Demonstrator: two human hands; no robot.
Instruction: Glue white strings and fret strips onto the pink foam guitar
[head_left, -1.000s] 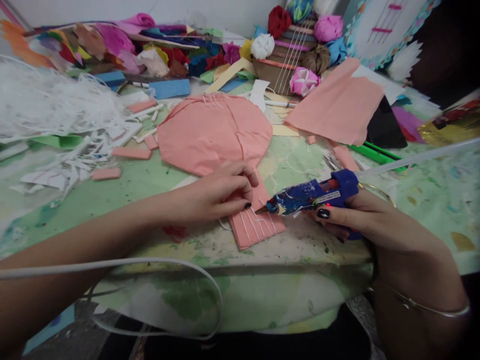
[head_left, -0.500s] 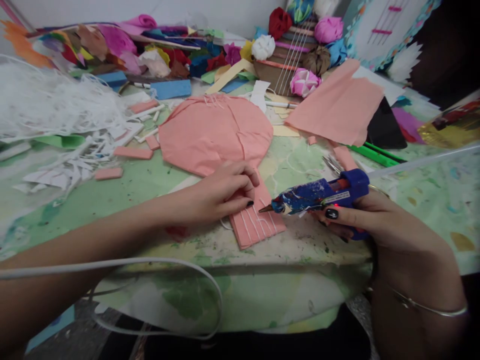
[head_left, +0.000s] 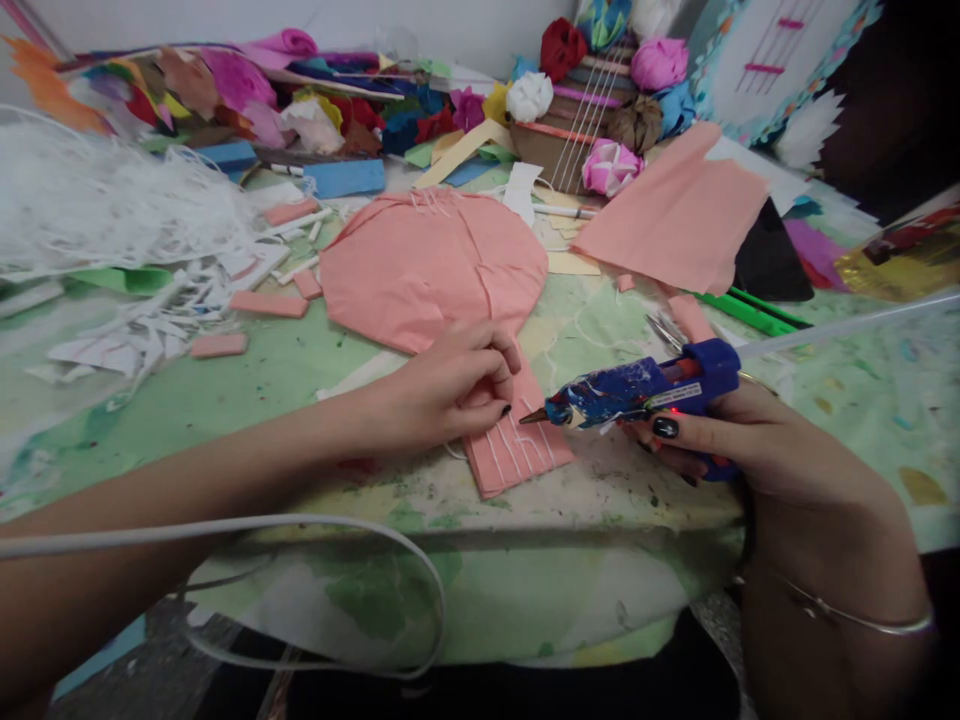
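Note:
A flat shape covered in salmon-pink paper lies on the table, with a narrow neck pointing toward me. White strings run along the neck's near end, and short ones show at the far rim. My left hand rests over the neck with curled fingers, thumb close to the strings. Whatever its fingertips pinch, if anything, is hidden. My right hand is wrapped around a blue hot glue gun, its red light lit. The nozzle points left, just above the strings and close to my left thumb.
A white cord loops across the front edge. Tangled white string and paper scraps lie left. At the back stand colourful crumpled paper and a decorated brown instrument shape. Right are a pink sheet, a green cutter and scissors.
The view shifts very slightly. My left hand moves a touch to the right on the neck; the glue gun stays almost in place.

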